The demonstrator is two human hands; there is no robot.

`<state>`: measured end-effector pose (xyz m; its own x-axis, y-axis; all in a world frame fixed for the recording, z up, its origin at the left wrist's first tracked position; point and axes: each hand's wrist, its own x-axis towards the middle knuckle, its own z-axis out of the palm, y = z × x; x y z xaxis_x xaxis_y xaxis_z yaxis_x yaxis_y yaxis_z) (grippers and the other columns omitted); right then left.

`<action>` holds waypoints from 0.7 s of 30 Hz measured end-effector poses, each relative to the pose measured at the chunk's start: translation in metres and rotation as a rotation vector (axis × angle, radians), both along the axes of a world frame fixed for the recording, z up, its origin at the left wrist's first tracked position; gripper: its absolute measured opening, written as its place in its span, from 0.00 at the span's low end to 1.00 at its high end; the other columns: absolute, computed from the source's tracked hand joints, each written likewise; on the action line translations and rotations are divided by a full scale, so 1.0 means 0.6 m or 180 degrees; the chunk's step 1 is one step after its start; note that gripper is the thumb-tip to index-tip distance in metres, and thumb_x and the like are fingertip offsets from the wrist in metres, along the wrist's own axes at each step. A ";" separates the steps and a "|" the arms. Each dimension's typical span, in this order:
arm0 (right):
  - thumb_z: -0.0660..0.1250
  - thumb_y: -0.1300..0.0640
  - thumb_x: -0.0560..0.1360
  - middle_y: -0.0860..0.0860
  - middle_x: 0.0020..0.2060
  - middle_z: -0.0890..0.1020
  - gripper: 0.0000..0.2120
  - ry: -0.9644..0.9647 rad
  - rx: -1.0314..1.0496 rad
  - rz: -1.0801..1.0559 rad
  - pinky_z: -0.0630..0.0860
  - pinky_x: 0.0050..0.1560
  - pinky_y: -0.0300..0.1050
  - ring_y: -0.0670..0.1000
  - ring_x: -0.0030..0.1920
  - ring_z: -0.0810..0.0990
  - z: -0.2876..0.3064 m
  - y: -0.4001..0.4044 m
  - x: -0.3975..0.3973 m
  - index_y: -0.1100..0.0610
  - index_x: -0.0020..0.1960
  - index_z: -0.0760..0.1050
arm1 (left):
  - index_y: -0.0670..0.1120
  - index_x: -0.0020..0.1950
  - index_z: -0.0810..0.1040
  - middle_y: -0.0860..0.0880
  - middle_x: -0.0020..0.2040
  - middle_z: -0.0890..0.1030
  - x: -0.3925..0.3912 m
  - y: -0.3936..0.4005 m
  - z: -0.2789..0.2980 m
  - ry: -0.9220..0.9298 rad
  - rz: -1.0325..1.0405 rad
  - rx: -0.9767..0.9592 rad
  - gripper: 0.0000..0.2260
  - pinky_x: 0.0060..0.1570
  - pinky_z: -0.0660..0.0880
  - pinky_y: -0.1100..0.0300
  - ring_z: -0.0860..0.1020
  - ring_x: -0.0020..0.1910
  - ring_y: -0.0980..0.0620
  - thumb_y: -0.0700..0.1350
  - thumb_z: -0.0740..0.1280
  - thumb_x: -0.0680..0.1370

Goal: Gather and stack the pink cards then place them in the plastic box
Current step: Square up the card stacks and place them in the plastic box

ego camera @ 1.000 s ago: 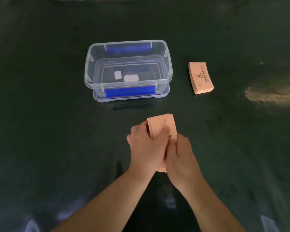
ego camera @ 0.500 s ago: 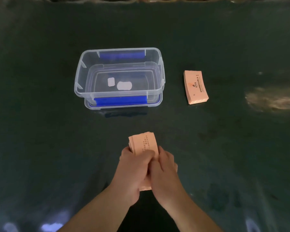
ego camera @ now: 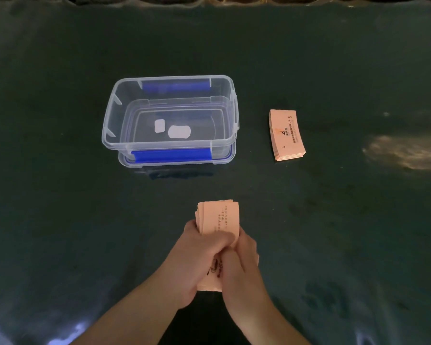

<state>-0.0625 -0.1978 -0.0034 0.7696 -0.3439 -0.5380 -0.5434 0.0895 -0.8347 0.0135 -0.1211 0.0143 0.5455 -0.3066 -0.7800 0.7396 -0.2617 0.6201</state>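
A stack of pink cards point(ego camera: 219, 217) stands upright between both hands near the table's front middle. My left hand point(ego camera: 197, 260) wraps the stack from the left, and my right hand point(ego camera: 241, 265) grips it from the right; the hands cover the stack's middle. A second, slightly curved pile of pink cards point(ego camera: 285, 134) lies flat on the table to the right of the box. The clear plastic box point(ego camera: 110, 135) with blue clips sits open beyond my hands, resting on its lid; two white labels show on its bottom.
A dark green cover point(ego camera: 60, 220) spreads over the whole table, wrinkled near the front corners. A pale glare patch point(ego camera: 403, 155) lies at the far right. The table's far edge runs along the top of the view.
The view has tilted up, so box and side pile sit lower in frame. My hands still hold the stack, now drawn a little nearer to me and farther from the box.
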 end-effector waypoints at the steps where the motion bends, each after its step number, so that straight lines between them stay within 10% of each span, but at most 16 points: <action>1: 0.52 0.49 0.82 0.36 0.60 0.65 0.21 -0.0011 -0.0070 0.0100 0.74 0.64 0.44 0.41 0.66 0.66 0.003 -0.004 0.004 0.37 0.73 0.64 | 0.56 0.65 0.71 0.52 0.56 0.83 0.003 0.001 0.002 -0.0050 -0.0043 -0.0054 0.22 0.45 0.79 0.52 0.83 0.53 0.48 0.43 0.73 0.75; 5: 0.56 0.41 0.75 0.50 0.60 0.73 0.25 -0.0124 -0.0308 -0.0011 0.72 0.64 0.51 0.46 0.60 0.73 0.018 -0.067 0.056 0.49 0.67 0.74 | 0.49 0.62 0.79 0.45 0.50 0.87 0.031 -0.005 0.009 -0.0216 0.0140 -0.0273 0.14 0.51 0.81 0.43 0.86 0.49 0.44 0.41 0.69 0.77; 8: 0.62 0.50 0.78 0.56 0.51 0.73 0.15 -0.0367 -0.1668 -0.0973 0.67 0.60 0.50 0.53 0.54 0.71 0.019 -0.167 0.125 0.58 0.58 0.77 | 0.51 0.61 0.79 0.42 0.51 0.86 0.058 -0.013 0.016 -0.0139 0.0325 -0.0485 0.11 0.55 0.81 0.43 0.86 0.50 0.43 0.44 0.70 0.79; 11: 0.64 0.50 0.78 0.57 0.67 0.69 0.24 0.0198 -0.2145 -0.1553 0.68 0.64 0.55 0.59 0.65 0.66 -0.001 -0.259 0.190 0.61 0.71 0.69 | 0.53 0.59 0.79 0.46 0.48 0.86 0.073 -0.017 0.021 -0.0223 0.0253 -0.0811 0.11 0.46 0.83 0.51 0.86 0.50 0.47 0.45 0.70 0.78; 17: 0.65 0.41 0.75 0.58 0.70 0.66 0.33 0.1500 -0.2247 -0.0850 0.68 0.63 0.60 0.60 0.69 0.64 -0.040 -0.322 0.282 0.58 0.72 0.63 | 0.54 0.64 0.77 0.44 0.55 0.84 0.092 -0.016 0.024 -0.0287 0.0272 -0.0876 0.16 0.56 0.80 0.46 0.85 0.55 0.44 0.46 0.72 0.77; 21: 0.66 0.42 0.75 0.59 0.68 0.70 0.31 0.1578 -0.2343 -0.0483 0.65 0.56 0.54 0.60 0.67 0.67 -0.047 -0.332 0.296 0.59 0.71 0.66 | 0.54 0.61 0.77 0.47 0.47 0.83 0.103 -0.009 0.022 -0.0298 0.0227 -0.0970 0.18 0.45 0.80 0.54 0.86 0.45 0.50 0.48 0.75 0.73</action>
<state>0.1149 -0.3969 -0.0314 0.4261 -0.8116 -0.3996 -0.8822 -0.2751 -0.3821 0.0752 -0.1262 0.0275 0.6389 -0.4767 -0.6038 0.6855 -0.0033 0.7280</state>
